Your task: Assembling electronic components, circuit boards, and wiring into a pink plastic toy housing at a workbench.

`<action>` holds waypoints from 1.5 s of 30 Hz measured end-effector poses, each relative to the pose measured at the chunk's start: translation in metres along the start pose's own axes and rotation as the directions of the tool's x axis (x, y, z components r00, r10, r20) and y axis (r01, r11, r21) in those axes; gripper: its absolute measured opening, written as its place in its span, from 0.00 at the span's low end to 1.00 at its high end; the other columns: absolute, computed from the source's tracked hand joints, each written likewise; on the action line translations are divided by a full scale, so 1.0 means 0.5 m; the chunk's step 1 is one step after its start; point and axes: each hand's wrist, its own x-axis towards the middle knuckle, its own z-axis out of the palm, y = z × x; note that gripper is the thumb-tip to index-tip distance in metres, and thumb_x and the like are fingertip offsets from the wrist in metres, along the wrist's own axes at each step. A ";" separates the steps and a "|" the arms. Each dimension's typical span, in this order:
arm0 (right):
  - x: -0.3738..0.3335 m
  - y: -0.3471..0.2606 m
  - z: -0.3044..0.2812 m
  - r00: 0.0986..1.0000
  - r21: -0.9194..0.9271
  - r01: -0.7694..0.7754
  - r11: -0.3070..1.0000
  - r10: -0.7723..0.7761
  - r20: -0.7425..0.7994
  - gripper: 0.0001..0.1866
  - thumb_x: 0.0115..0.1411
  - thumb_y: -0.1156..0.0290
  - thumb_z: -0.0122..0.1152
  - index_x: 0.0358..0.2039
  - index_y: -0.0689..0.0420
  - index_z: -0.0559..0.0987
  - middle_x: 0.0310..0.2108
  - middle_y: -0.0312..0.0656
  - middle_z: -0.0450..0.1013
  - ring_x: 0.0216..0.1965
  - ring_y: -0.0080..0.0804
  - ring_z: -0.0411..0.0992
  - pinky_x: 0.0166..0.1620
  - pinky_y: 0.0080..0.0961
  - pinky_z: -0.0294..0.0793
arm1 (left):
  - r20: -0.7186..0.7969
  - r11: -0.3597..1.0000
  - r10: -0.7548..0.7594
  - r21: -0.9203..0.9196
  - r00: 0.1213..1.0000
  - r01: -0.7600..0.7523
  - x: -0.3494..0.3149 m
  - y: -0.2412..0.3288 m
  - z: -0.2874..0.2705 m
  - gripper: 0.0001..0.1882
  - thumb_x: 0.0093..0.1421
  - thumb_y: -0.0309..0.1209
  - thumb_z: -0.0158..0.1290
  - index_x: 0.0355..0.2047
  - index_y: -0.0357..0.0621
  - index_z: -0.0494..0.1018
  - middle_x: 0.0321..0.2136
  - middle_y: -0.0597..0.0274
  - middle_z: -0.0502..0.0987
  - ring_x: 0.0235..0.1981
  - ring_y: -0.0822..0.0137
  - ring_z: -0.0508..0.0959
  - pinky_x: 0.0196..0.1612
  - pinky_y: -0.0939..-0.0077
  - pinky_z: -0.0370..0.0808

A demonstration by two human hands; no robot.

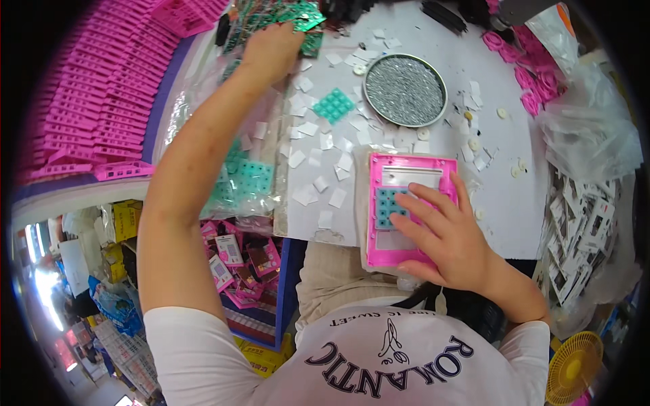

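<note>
The white surface (pixel 501 196) fills the upper middle of the view, its near edge running just above the person's lap. Off its far-left edge lie rows of pink plastic frames (pixel 88 101), too many and too crowded to count. At the far-left corner sits one heap of green circuit boards (pixel 298 17), partly hidden under the left hand (pixel 271 51); the hand lies palm down on the heap with fingers curled into it, and whether it grips a board cannot be told. Along the left edge one clear bag of teal rubber keypads (pixel 244 179) blurs its contents. Clear bags of small printed parts (pixel 582 223) crowd the right edge, cut off by the rim of the view.

One pink calculator shell (pixel 406 169) lies at the near edge of the surface, just right of centre, with one teal keypad (pixel 391 204) seated in it. The right hand (pixel 447 237) rests open on the shell, fingertips (pixel 406 191) pressing on the keypad and covering the shell's lower right part.

One round metal tray (pixel 405 90) of grey specks stands toward the far edge. One loose teal keypad (pixel 333 105) lies left of it. White paper squares (pixel 318 152) litter the middle, uncounted. Below the surface, a bin of pink calculators (pixel 237 260).
</note>
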 end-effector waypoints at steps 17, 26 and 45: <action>0.061 -0.003 -0.019 0.939 0.465 0.072 0.882 0.098 -0.331 0.11 0.56 0.70 0.72 0.39 0.58 0.85 0.34 0.41 0.79 0.31 0.35 0.74 0.42 0.34 0.74 | 0.536 -0.911 -0.375 -0.365 0.757 -0.193 -0.199 0.143 -0.255 0.05 0.69 0.35 0.58 0.39 0.49 0.77 0.32 0.70 0.77 0.30 0.73 0.69 0.32 0.75 0.64; 0.240 -0.015 0.028 0.856 0.927 0.130 0.352 0.432 -0.284 0.12 0.59 0.70 0.70 0.39 0.64 0.82 0.21 0.23 0.63 0.23 0.09 0.57 0.26 0.16 0.57 | 0.721 -0.633 -0.227 -0.620 0.655 0.464 -0.296 0.326 -0.396 0.08 0.68 0.34 0.58 0.33 0.45 0.77 0.25 0.71 0.76 0.23 0.79 0.69 0.26 0.81 0.64; 0.127 -0.026 -0.001 0.864 0.742 0.229 0.630 0.220 -0.453 0.08 0.57 0.74 0.70 0.31 0.56 0.77 0.33 0.35 0.73 0.36 0.26 0.70 0.40 0.25 0.69 | 0.470 -0.895 -0.421 -0.353 0.776 -0.272 -0.401 0.302 -0.330 0.18 0.76 0.37 0.46 0.60 0.43 0.64 0.39 0.55 0.79 0.30 0.68 0.78 0.18 0.82 0.66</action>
